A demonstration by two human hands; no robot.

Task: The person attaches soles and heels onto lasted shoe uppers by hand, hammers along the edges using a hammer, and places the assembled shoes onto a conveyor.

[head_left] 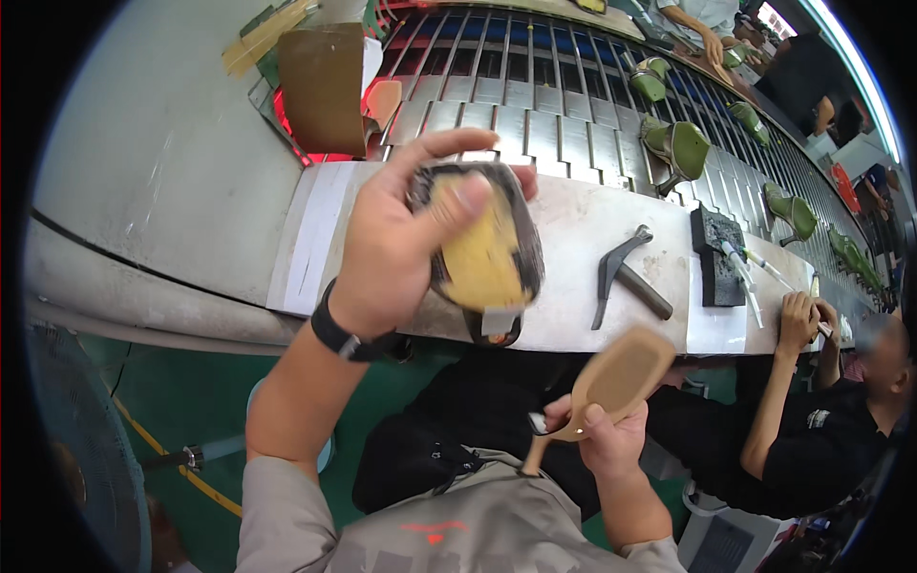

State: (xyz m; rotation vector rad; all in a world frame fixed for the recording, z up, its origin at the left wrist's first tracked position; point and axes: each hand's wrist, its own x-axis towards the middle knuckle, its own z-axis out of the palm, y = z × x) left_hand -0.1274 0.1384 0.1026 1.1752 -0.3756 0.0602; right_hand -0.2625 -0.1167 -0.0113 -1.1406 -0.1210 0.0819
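Pale bench (565, 220): at its near edge, the left grip (387, 239) clasps a black-and-yellow pad (485, 258); the right grip (616, 444) holds a tan sole (623, 371), probably light, stiff, best held at its waist.

A white desk (568, 224) is the landmark. Along its far side runs a conveyor (544, 124) of metal slats and bars. Left of the desk spreads a pale, smooth panel (162, 134), and red light (281, 103) glows beyond its left end. Below the desk lies green floor (196, 406) with a yellow line (206, 490); far beyond its right end, a bright light strip (863, 78) curves.
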